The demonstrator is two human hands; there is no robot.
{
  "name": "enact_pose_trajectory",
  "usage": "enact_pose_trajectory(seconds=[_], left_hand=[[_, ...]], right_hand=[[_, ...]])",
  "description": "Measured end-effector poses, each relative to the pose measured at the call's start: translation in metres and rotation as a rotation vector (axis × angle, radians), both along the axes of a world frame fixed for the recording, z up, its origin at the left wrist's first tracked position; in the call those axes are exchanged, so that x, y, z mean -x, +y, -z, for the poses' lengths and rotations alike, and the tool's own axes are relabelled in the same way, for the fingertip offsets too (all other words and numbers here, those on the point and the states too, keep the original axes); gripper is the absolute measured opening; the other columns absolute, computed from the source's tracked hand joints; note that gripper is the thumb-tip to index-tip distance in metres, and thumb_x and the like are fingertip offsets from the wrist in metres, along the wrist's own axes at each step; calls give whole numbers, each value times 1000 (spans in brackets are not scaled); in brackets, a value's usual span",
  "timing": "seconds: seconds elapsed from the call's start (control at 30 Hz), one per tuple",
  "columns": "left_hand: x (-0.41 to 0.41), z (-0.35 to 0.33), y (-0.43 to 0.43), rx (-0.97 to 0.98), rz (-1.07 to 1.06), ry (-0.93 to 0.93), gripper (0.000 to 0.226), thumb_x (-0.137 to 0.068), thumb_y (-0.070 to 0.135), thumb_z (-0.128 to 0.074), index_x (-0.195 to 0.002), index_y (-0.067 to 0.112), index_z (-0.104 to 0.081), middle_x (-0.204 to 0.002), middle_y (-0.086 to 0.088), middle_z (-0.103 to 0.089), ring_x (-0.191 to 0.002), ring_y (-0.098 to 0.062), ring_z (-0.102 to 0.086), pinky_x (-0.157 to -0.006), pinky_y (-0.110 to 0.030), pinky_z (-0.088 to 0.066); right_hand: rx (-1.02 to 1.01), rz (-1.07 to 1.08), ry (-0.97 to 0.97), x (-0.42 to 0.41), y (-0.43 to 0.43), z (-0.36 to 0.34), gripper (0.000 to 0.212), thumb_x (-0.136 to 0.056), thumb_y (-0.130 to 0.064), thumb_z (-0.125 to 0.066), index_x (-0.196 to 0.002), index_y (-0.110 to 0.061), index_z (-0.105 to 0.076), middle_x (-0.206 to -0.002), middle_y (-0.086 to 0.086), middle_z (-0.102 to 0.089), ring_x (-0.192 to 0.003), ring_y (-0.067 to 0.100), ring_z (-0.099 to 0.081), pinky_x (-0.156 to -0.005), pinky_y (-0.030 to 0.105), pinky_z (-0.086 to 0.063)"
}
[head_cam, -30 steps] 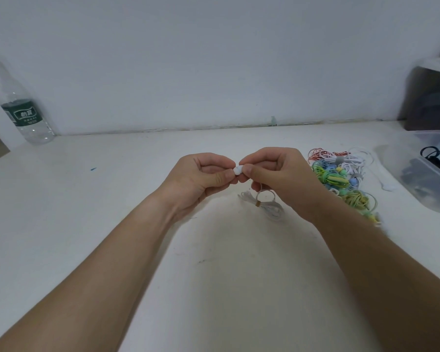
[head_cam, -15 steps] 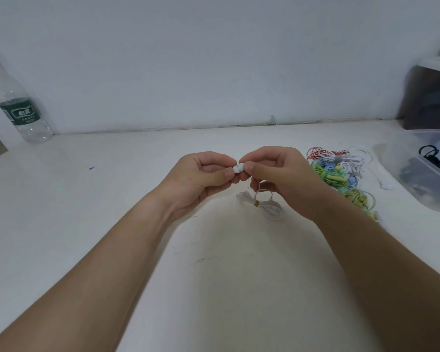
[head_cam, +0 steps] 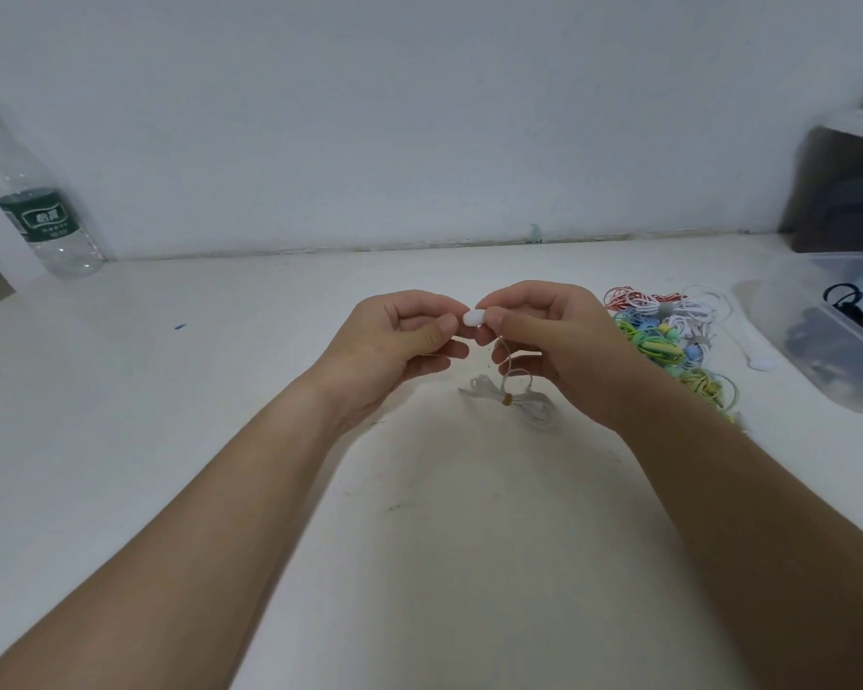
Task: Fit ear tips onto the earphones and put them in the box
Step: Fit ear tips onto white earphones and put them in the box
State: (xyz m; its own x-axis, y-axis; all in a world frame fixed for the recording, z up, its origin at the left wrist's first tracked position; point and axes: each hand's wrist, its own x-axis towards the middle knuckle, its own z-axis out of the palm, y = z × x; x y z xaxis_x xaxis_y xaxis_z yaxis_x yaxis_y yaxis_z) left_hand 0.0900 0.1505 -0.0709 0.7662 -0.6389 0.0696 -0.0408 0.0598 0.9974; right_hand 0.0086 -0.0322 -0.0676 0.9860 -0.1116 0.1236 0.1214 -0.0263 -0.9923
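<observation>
Above the desk (head_cam: pixel 419 540), left hand (head_cam: pixel 394 341) and right hand (head_cam: pixel 559 341) pinch one white earbud (head_cam: pixel 472 318); fingertips hide its ends, so no ear tip can be made out.

Illumination is diffuse, even and moderately bright, with a cool blue-grey cast on the wall (head_cam: pixel 419 117) behind the earbud (head_cam: pixel 472 318). The earbud itself renders near-white, with little surface detail. A soft-edged, warm-tinted shadow spreads over the counter (head_cam: pixel 220 390) on the near side of the earbud. Far left of the earbud, the water bottle (head_cam: pixel 41 211) carries small highlights and leans through wide-angle distortion. Far right of the earbud, the box (head_cam: pixel 818 371) appears soft and smeared.
</observation>
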Motion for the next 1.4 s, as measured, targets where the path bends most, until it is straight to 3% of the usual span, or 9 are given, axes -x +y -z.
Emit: enact_pose_trajectory(seconds=[0.17, 0.3, 0.4, 0.63, 0.8, 0.97, 1.1, 1.23, 1.4], left_hand=[[5, 7, -10, -288, -97, -395, 30, -100, 0, -45, -102, 15, -71, -98, 1, -77, -94, -16, -69, -82, -29, -52], [13, 9, -17, -280, -4, -335, 31, -100, 3, -48, -100, 24, -70, -93, 8, -76, -93, -14, -70, -89, -37, -52], [17, 8, -17, -226, 107, -190, 21, -101, 10, -53, -112, 17, -69, -90, 6, -74, -75, -11, -65, -70, -22, -48], [16, 7, -15, -182, 225, -18, 21, -96, 14, -65, -117, 17, -65, -107, -3, -75, -100, -18, -69, -82, -32, -52], [18, 7, -17, -218, 111, -86, 22, -90, 9, -71, -106, 23, -69, -98, 1, -77, -90, -13, -72, -82, -32, -55], [13, 7, -14, -231, -84, -248, 17, -85, 8, -77, -101, 10, -70, -84, -4, -77, -73, -18, -72, -68, -29, -58], [12, 7, -15, -157, -169, -189, 17, -81, 6, -79, -97, 8, -73, -76, -3, -74, -72, -13, -69, -69, -24, -56], [11, 5, -15, -109, -195, -135, 17, -84, 9, -78, -98, 4, -70, -73, -6, -71, -69, -17, -70, -71, -29, -60], [14, 4, -17, -72, -196, -123, 15, -86, 6, -76, -97, 2, -67, -70, -4, -70, -68, -22, -72, -69, -30, -60]], right_hand=[[-125, -8, 7, -2, 0, -1, 16, -93, -13, -64, -105, -7, -72, -82, 6, -68, -69, 17, -60, -59, 26, -50], [-274, -129, -42, -1, 4, -4, 11, -85, -18, -67, -89, -18, -78, -79, 1, -64, -67, 15, -52, -63, 28, -48], [-381, -178, -73, -1, 5, -6, 14, -88, -16, -61, -91, -15, -75, -77, -1, -61, -63, 12, -49, -60, 27, -44], [-482, -160, -106, 0, 5, -6, 15, -89, -18, -55, -87, -13, -69, -75, -3, -56, -63, 12, -43, -63, 27, -37], [-495, -152, -102, -1, 4, -5, 19, -94, -17, -52, -84, -15, -68, -75, -3, -55, -64, 12, -43, -68, 29, -34], [-503, -46, -42, -1, 0, -7, 18, -91, -13, -53, -77, -14, -63, -68, -2, -48, -60, 13, -46, -70, 30, -43], [-548, 60, 66, -2, -2, -10, 12, -86, -11, -51, -81, -11, -62, -61, -1, -44, -56, 16, -45, -64, 30, -45], [-468, 192, 184, -4, -4, -8, 32, -93, -19, -49, -63, -12, -55, -61, -1, -44, -54, 17, -46, -62, 30, -45], [75, 471, 260, -8, -3, 1, 18, -92, -15, -53, -76, -8, -55, -71, 8, -57, -59, 22, -57, -60, 32, -47]])
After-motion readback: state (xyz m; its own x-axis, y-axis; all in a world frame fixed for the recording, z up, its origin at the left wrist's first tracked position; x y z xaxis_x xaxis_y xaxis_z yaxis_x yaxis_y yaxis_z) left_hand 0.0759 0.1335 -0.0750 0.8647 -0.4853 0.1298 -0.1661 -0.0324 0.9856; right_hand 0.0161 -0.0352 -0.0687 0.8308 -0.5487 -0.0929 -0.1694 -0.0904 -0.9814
